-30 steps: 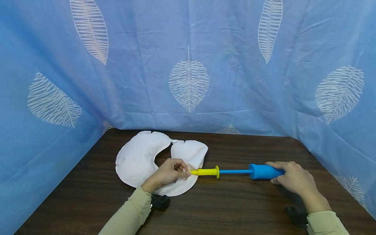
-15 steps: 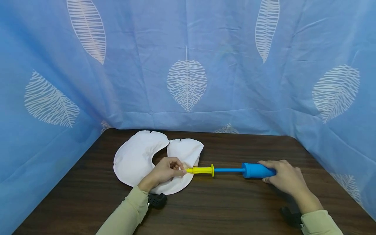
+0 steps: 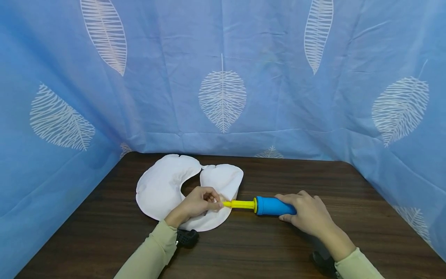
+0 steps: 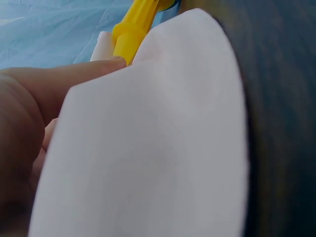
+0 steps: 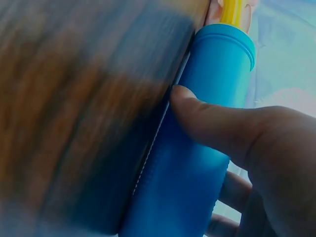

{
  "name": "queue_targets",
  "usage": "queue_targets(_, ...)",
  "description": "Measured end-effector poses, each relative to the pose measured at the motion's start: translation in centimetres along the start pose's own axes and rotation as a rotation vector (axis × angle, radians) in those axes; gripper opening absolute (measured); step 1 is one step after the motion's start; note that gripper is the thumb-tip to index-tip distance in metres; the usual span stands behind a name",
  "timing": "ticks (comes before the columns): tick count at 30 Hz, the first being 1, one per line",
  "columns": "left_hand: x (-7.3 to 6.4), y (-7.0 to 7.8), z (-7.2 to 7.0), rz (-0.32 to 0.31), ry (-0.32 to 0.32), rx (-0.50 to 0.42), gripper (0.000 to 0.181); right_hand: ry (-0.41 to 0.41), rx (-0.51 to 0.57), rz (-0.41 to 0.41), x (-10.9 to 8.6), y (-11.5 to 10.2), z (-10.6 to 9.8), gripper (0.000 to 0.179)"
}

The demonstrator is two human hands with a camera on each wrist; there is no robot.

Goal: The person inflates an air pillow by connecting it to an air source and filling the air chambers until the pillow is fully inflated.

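The person's right hand [image 3: 307, 214] is gripping the blue pump [image 3: 273, 206]; the left hand [image 3: 195, 205] is pinching the white pillow [image 3: 155, 190] at the yellow nozzle [image 3: 242, 204]. The pump is extending leftward from the right-hand grip, long axis running sideways over the dark table [image 3: 265, 248], nozzle pointing at the pillow.

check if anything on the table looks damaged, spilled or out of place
Nothing looks spilled or broken. Only the white curved cushion is uneven: its right end is creased near the yellow nozzle, while the left side looks smoother.
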State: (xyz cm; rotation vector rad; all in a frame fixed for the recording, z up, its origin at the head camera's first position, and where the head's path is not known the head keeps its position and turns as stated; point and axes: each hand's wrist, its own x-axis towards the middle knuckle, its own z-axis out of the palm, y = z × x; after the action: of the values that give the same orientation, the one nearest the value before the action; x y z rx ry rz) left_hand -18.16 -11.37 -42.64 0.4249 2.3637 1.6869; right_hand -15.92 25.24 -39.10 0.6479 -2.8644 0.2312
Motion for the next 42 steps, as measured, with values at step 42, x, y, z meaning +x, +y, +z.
queue_targets(42, 0.0, 0.4, 0.1, -0.009, 0.001, -0.012, 0.014, -0.127, 0.029, 0.168, -0.6, 5.0, -2.0, 0.068)
